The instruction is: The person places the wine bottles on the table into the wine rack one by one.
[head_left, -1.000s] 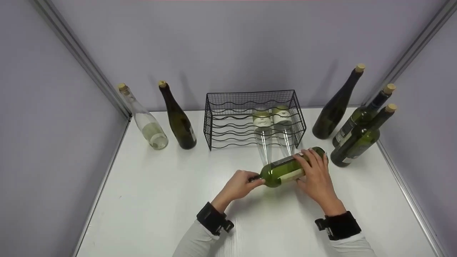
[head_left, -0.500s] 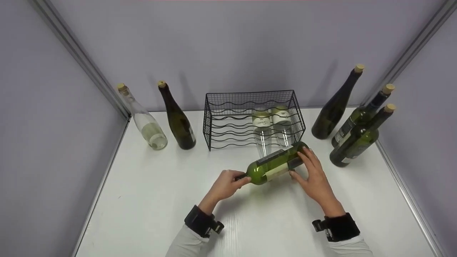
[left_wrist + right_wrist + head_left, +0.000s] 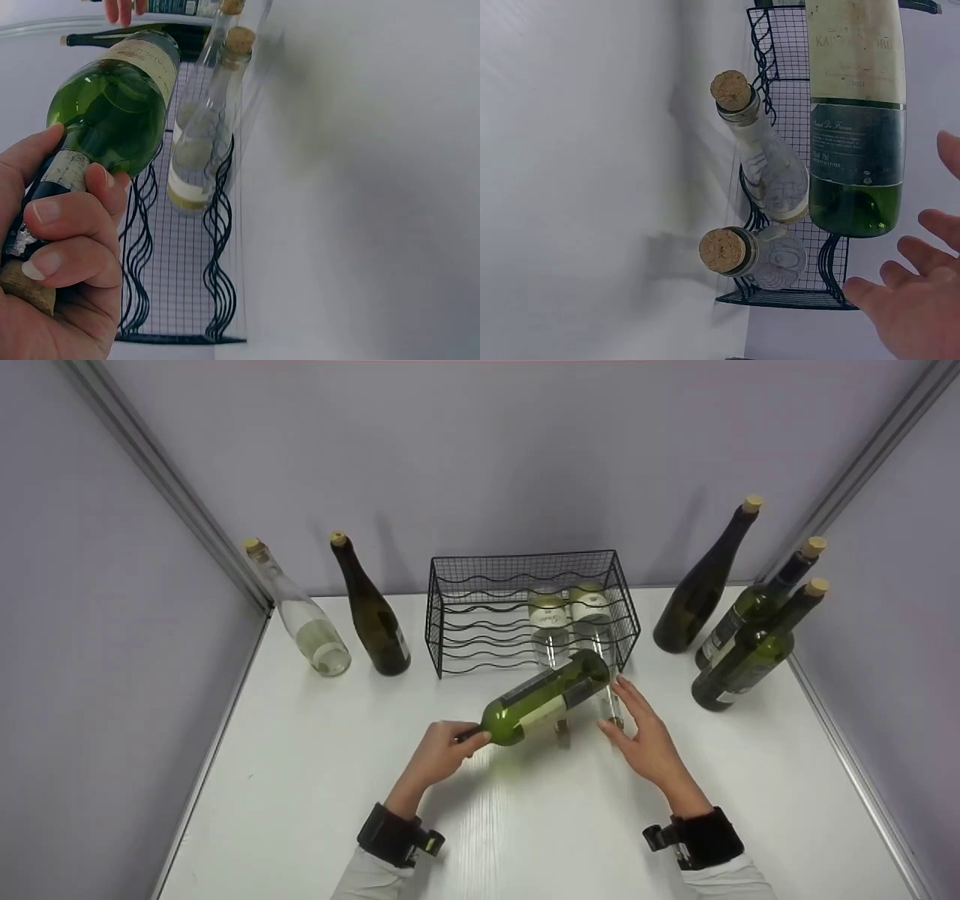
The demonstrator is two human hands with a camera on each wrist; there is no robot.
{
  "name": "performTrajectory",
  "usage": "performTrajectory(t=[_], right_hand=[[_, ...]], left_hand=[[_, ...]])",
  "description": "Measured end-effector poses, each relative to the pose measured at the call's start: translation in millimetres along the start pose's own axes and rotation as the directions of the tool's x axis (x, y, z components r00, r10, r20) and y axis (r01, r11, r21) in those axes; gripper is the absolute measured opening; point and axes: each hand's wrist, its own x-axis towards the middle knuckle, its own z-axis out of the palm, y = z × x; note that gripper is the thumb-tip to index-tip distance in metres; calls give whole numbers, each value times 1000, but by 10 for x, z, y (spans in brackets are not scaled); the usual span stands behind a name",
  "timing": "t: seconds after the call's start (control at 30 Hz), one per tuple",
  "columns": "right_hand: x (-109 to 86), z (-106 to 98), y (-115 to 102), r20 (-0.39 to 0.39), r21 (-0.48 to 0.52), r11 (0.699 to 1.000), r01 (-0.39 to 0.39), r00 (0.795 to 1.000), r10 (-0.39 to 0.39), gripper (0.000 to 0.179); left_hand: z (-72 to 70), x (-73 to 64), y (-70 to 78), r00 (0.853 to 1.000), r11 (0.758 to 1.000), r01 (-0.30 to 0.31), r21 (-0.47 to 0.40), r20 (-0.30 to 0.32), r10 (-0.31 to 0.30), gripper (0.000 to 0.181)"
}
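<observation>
My left hand [image 3: 436,751] grips a green wine bottle [image 3: 544,699] by its dark neck, thumb and fingers curled round it near the cork [image 3: 28,286]. The bottle is tilted in the air, base toward the upper right, in front of the black wire wine rack [image 3: 480,670]. Near its base my right hand [image 3: 646,744] stands with spread fingers; the right wrist view shows a gap between fingers and glass. Two clear bottles [image 3: 776,176] [image 3: 780,259] lie in the rack's right part, corks toward me. The green bottle partly covers them in the head view.
A clear corked bottle [image 3: 311,634] and a brown one [image 3: 379,630] stand left of the rack. To its right stand a dark bottle [image 3: 694,592] and two green ones [image 3: 742,619] [image 3: 750,664]. Walls enclose the white table [image 3: 315,810] at the back and sides.
My left hand has moved left with the green bottle. My right hand, earlier holding the bottle near its base, has let go and moved slightly left.
</observation>
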Motion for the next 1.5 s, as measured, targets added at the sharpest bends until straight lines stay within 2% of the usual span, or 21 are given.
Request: performTrajectory(t=[0.27, 0.53, 0.8, 1.13, 1.5], right_hand=[[17, 108, -8, 44, 42, 999, -23, 999, 21, 66], [51, 245, -6, 144, -13, 999, -39, 989, 41, 71], [70, 389, -12, 187, -63, 998, -15, 982, 26, 74], [75, 457, -61, 223, -68, 998, -18, 974, 33, 71], [65, 503, -70, 234, -78, 997, -10, 972, 28, 72]], left_hand=[[-205, -134, -100, 998, 999, 42, 4, -40, -42, 35], [-333, -256, -172, 993, 995, 91, 41, -75, -87, 34], [-397, -332, -223, 988, 991, 134, 9, -84, -133, 31], [-418, -355, -300, 976, 981, 192, 24, -109, -189, 33], [-281, -276, -370, 956, 975, 222, 20, -200, -214, 35]])
